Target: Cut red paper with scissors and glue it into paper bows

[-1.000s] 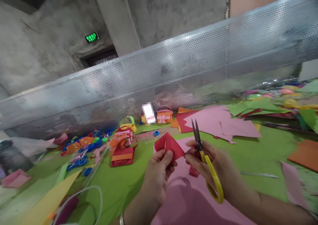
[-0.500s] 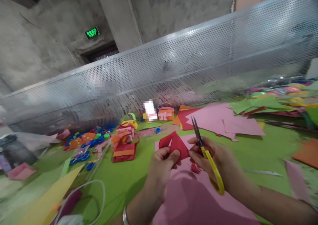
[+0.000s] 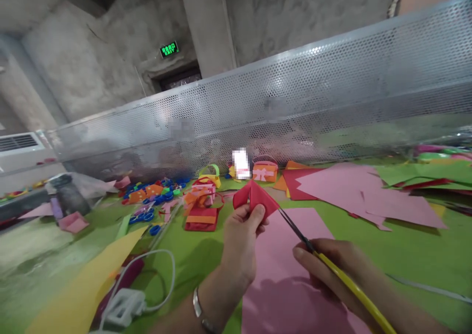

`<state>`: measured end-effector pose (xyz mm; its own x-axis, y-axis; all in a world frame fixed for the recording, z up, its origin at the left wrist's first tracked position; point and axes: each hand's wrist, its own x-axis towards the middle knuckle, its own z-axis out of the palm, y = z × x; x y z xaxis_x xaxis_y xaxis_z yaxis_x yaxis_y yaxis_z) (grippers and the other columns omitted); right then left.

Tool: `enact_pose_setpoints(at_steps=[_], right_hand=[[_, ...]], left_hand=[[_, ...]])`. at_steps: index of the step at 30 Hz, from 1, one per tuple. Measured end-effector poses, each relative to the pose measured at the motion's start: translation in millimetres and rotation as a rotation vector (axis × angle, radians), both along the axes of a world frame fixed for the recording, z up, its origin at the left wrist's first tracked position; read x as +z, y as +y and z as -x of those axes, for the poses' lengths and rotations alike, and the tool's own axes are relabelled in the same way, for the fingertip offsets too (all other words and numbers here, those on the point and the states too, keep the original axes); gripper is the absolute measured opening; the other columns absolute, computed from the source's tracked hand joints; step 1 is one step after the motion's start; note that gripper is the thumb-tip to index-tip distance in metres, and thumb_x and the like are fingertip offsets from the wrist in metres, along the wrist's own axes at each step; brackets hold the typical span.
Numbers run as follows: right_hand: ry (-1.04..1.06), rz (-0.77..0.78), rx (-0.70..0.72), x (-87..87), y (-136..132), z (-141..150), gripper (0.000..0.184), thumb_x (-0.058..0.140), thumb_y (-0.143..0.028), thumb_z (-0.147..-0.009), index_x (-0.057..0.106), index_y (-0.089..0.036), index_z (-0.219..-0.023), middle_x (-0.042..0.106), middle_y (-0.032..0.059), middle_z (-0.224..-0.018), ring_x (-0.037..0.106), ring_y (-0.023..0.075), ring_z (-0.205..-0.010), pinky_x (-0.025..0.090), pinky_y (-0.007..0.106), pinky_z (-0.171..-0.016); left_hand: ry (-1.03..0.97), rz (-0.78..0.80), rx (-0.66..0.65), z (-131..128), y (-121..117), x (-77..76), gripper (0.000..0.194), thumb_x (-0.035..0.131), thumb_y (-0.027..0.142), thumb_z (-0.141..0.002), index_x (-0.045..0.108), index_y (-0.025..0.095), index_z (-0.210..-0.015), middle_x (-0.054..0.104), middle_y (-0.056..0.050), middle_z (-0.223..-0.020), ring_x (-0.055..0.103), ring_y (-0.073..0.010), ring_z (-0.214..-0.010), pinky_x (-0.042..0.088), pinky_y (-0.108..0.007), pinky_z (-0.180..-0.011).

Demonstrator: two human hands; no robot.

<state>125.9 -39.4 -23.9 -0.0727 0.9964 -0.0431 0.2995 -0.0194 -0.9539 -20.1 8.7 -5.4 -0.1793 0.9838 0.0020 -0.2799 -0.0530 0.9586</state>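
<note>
My left hand (image 3: 245,233) pinches a folded piece of red paper (image 3: 263,201) between thumb and fingers, its peak pointing up. In my right hand (image 3: 332,262) is a pair of scissors (image 3: 344,277) with yellow handles and dark blades. The blade tips reach the right corner of the red paper; whether they are cutting into it I cannot tell. Below both hands lies a pink sheet (image 3: 291,285) on the green table. A red paper bag (image 3: 201,219) with an orange band lies left of my left hand.
Pink sheets (image 3: 339,191) and green paper (image 3: 420,174) lie at the right. Small paper bags, including an orange one (image 3: 265,171), stand at the back by a perforated metal panel (image 3: 295,98). Blue scissors (image 3: 142,216), a yellow sheet (image 3: 92,280) and a white plug with cable (image 3: 125,304) are left.
My right hand has turned the scissors from upright to pointing at the red paper's right corner, and moved away from the paper. The camera view has swung left.
</note>
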Motion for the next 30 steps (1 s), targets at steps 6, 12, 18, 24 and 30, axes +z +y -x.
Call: enact_pose_setpoints(at_steps=[6, 12, 18, 24, 30], right_hand=[[-0.016, -0.050, 0.000, -5.0, 6.1, -2.9, 0.042, 0.059, -0.055, -0.073, 0.049, -0.020, -0.051, 0.050, -0.0020, -0.043, 0.044, 0.0101, -0.038, 0.033, 0.023, -0.041], [-0.040, -0.070, -0.011, -4.8, 6.9, -1.5, 0.038, 0.057, -0.053, -0.073, 0.049, -0.021, -0.055, 0.048, -0.0032, -0.043, 0.042, 0.0102, -0.039, 0.033, 0.023, -0.042], [-0.031, -0.109, -0.049, -2.1, 5.7, 1.4, 0.036, 0.052, -0.055, -0.073, 0.056, -0.021, -0.060, 0.044, -0.0036, -0.048, 0.042, 0.0115, -0.043, 0.032, 0.023, -0.042], [-0.055, -0.150, -0.015, -10.9, 9.3, 0.0, 0.032, 0.054, -0.050, -0.075, 0.058, -0.020, -0.063, 0.047, -0.0029, -0.051, 0.043, 0.0123, -0.046, 0.034, 0.024, -0.044], [-0.055, -0.186, 0.008, -21.3, 13.4, -1.5, 0.031, 0.054, -0.047, -0.078, 0.062, -0.018, -0.075, 0.050, -0.0014, -0.059, 0.048, 0.0136, -0.052, 0.038, 0.024, -0.047]], left_hand=[[0.011, 0.011, -0.038, -4.0, -4.1, -3.1, 0.026, 0.082, 0.035, -0.056, 0.067, 0.015, -0.060, 0.058, 0.001, -0.053, 0.048, -0.0073, -0.052, 0.039, -0.020, -0.055], [0.041, 0.012, -0.058, -6.5, -5.8, -7.1, 0.024, 0.080, 0.035, -0.060, 0.068, 0.014, -0.063, 0.059, 0.000, -0.054, 0.050, -0.0086, -0.054, 0.038, -0.021, -0.055], [0.062, 0.015, -0.074, -8.8, -8.8, -10.4, 0.024, 0.079, 0.034, -0.062, 0.066, 0.014, -0.063, 0.059, 0.000, -0.053, 0.049, -0.0090, -0.051, 0.038, -0.022, -0.054], [0.075, 0.010, -0.076, -9.7, -8.9, -13.4, 0.023, 0.079, 0.034, -0.062, 0.067, 0.015, -0.064, 0.059, 0.000, -0.054, 0.051, -0.0097, -0.053, 0.037, -0.022, -0.053], [0.080, 0.010, -0.087, -9.3, -9.9, -14.0, 0.024, 0.080, 0.034, -0.061, 0.066, 0.015, -0.062, 0.059, 0.000, -0.053, 0.048, -0.0087, -0.050, 0.037, -0.022, -0.052]])
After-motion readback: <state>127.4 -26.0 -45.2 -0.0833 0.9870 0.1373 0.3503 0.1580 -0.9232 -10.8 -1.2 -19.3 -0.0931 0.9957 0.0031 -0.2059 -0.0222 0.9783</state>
